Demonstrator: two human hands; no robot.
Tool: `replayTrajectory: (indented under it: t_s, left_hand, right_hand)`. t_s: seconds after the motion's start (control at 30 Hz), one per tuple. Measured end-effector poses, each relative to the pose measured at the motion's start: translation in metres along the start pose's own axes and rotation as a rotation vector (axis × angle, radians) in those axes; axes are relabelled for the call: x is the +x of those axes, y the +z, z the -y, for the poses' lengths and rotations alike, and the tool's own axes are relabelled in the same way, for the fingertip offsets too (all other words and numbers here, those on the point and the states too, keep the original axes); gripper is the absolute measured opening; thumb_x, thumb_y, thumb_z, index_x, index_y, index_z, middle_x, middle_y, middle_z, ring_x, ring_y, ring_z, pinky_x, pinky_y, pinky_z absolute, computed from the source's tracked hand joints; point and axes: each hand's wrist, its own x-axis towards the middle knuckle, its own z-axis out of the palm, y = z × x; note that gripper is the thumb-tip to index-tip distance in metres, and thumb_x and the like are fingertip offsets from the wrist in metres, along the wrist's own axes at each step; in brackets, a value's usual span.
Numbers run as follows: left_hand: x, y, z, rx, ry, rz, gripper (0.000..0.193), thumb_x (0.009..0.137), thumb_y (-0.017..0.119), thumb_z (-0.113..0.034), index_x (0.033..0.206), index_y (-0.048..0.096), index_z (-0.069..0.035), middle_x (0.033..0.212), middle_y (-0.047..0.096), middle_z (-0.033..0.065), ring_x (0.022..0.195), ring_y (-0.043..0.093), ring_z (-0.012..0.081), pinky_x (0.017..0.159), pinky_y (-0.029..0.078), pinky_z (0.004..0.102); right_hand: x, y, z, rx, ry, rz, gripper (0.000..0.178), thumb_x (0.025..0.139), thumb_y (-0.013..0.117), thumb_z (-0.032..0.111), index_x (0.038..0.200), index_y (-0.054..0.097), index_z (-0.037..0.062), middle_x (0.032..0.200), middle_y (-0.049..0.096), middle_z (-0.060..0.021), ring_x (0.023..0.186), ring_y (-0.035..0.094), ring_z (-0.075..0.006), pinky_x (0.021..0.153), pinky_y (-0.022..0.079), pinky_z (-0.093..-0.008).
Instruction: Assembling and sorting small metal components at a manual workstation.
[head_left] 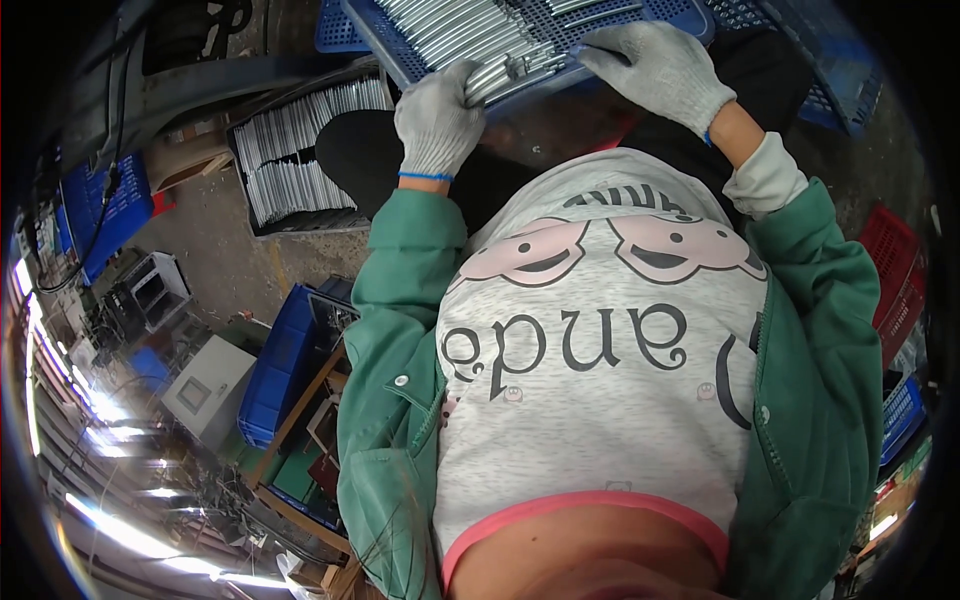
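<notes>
My left hand (440, 118), in a pale knitted work glove with a blue cuff edge, is closed around a small bundle of short shiny metal tubes (515, 70). The bundle lies over the near rim of a blue plastic basket (405, 70). Inside the basket, many long silvery metal rods (440, 30) lie side by side. Just right of the bundle's ends, my right hand (665, 78), gloved alike, has its thumb and fingers drawn together in a pinch. What lies between those fingertips, if anything, is too small to make out.
Left of my knee, a dark crate (255, 228) on the floor holds more stacked metal rods. Another blue basket (850, 105) stands at the far right. Blue bins (275, 370), a pale box (208, 390) and red crates (890, 265) stand around me.
</notes>
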Motion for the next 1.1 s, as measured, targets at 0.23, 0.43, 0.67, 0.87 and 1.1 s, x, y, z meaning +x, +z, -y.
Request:
replayTrajectory:
  t_s: [0.23,0.43,0.67,0.87,1.1]
  left_hand:
    - [0.024,0.034,0.008,0.189,-0.059,0.184,0.030,0.082,0.067,-0.022,0.112,0.068,-0.016,0.088,0.074,0.0077,0.079,0.071,0.0317,0.071,0.055,0.0425]
    - [0.030,0.030,0.004,0.081,-0.113,0.223,0.031,0.086,0.067,-0.026,0.115,0.066,-0.015,0.091,0.075,0.0079,0.080,0.071,0.0321,0.072,0.056,0.0406]
    - [0.008,0.010,0.009,-0.431,-0.167,0.149,0.023,0.086,0.075,-0.017,0.106,0.069,-0.008,0.085,0.072,0.0053,0.069,0.066,0.0209,0.065,0.053,0.0326]
    - [0.003,-0.005,0.001,-0.642,-0.085,0.030,0.023,0.078,0.080,-0.014,0.098,0.071,-0.007,0.079,0.072,0.0061,0.062,0.063,0.0223,0.062,0.051,0.0335]
    - [-0.002,-0.001,0.004,-0.527,0.045,-0.010,0.019,0.077,0.081,-0.012,0.092,0.071,-0.005,0.073,0.070,0.0057,0.058,0.060,0.0200,0.058,0.049,0.0321]
  right_hand:
    - [-0.012,-0.006,-0.010,0.024,-0.004,-0.024,0.031,0.093,0.061,0.038,0.103,0.078,0.0134,0.084,0.076,-0.0062,0.065,0.069,-0.0266,0.061,0.053,-0.0345]
    - [-0.017,-0.012,-0.022,0.056,-0.116,-0.091,0.031,0.093,0.063,0.038,0.102,0.077,0.0124,0.083,0.075,-0.0059,0.064,0.068,-0.0250,0.060,0.053,-0.0330]
    - [-0.013,-0.007,-0.019,0.091,-0.210,-0.155,0.029,0.093,0.064,0.035,0.104,0.077,0.0117,0.081,0.075,-0.0054,0.062,0.067,-0.0218,0.058,0.052,-0.0307]
    - [-0.012,-0.015,-0.004,0.022,-0.206,-0.088,0.027,0.092,0.065,0.033,0.104,0.078,0.0119,0.082,0.075,-0.0051,0.060,0.066,-0.0196,0.057,0.051,-0.0296]
    - [-0.007,-0.005,-0.010,-0.025,-0.264,-0.120,0.025,0.091,0.065,0.030,0.102,0.078,0.0120,0.085,0.076,-0.0041,0.061,0.066,-0.0194,0.058,0.051,-0.0289]
